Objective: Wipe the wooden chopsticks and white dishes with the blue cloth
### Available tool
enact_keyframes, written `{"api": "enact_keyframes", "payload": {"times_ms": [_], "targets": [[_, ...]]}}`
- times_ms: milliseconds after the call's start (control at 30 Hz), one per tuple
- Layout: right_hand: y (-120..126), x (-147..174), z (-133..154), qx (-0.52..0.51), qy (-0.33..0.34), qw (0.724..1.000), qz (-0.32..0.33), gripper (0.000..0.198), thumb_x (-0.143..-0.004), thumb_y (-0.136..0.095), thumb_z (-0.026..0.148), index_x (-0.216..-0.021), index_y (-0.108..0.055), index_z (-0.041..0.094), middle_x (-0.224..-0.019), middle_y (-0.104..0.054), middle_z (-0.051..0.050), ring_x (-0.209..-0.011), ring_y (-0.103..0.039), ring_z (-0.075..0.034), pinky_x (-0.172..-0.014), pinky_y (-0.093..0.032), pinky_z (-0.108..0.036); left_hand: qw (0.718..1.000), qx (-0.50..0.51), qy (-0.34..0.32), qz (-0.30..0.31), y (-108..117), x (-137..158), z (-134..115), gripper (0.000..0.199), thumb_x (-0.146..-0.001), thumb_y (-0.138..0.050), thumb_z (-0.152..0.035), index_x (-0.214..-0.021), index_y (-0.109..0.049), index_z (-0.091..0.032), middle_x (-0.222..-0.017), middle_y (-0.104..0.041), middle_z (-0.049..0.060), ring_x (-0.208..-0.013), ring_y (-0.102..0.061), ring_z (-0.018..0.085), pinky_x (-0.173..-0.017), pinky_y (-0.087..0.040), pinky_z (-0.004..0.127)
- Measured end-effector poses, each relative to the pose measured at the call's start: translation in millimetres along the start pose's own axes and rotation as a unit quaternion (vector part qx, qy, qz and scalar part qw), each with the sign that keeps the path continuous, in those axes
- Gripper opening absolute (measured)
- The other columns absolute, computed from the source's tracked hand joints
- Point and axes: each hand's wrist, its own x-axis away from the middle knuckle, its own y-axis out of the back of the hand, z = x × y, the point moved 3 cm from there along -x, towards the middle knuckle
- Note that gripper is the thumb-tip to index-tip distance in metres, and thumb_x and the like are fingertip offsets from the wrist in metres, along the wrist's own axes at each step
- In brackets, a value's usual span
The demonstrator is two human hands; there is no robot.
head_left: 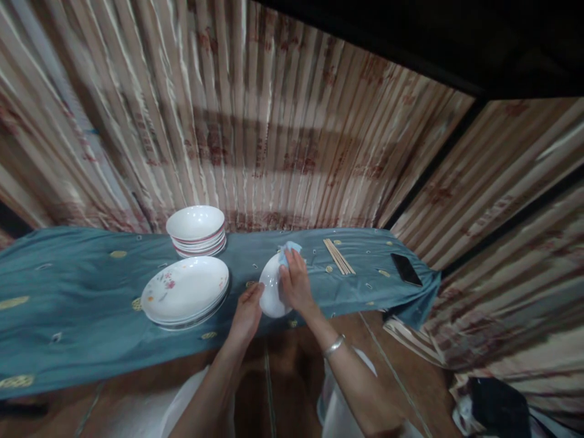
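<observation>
A small white dish (270,291), perhaps a plate or a shallow bowl, is held tilted over the front of the table. My left hand (249,308) grips its left rim, fingers closed on the edge. On the dish's upper right, my right hand (296,281) presses a light blue cloth (291,246) against the surface. Left of my hands lies a stack of oval plates (191,289) with a floral print. Behind that stack stands a pile of white bowls (196,224) with red rims. Several wooden chopsticks (338,257) rest to the right.
A blue-green patterned cloth (91,292) covers the long table. Near its right end lies a black phone (406,269). Pleated curtains (274,134) hang close behind and to the right. A dark bag (499,407) sits on the floor at the lower right.
</observation>
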Motion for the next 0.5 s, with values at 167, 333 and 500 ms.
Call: {"api": "enact_keyframes", "payload": {"times_ms": [167, 333, 500], "targets": [[-5.6, 34.4, 47.0, 0.063, 0.13, 0.986, 0.077, 0.053, -0.091, -0.041, 0.033, -0.142, -0.034, 0.02, -0.153, -0.022, -0.01, -0.142, -0.012, -0.027, -0.111, -0.022, -0.051, 0.999, -0.025, -0.024, -0.004, 8.5, 0.1, 1.8, 0.019, -0.055, -0.074, -0.027, -0.07, -0.066, -0.017, -0.068, -0.07, 0.003, -0.084, -0.066, 0.023, -0.083, -0.047, 0.035], [1.4, 32.2, 45.5, 0.093, 0.158, 0.977, 0.108, 0.05, -0.092, -0.04, 0.032, -0.142, -0.035, 0.023, -0.151, -0.029, -0.007, -0.142, -0.016, -0.024, -0.113, -0.015, -0.05, 0.999, -0.037, -0.03, 0.007, 3.9, -0.2, 1.0, 0.014, -0.057, -0.071, -0.027, -0.066, -0.065, -0.019, -0.07, -0.07, 0.004, -0.087, -0.065, 0.025, -0.082, -0.047, 0.036], [8.8, -1.1, 5.4, 0.043, 0.062, 0.996, 0.049, 0.048, -0.096, -0.029, 0.035, -0.141, -0.035, 0.023, -0.148, -0.035, -0.008, -0.139, -0.025, -0.022, -0.111, -0.02, -0.049, 1.0, -0.001, -0.005, 0.0, -8.4, 1.1, -1.6, 0.028, -0.052, -0.079, -0.036, -0.068, -0.066, -0.017, -0.066, -0.069, 0.003, -0.084, -0.066, 0.025, -0.079, -0.048, 0.035]]}}
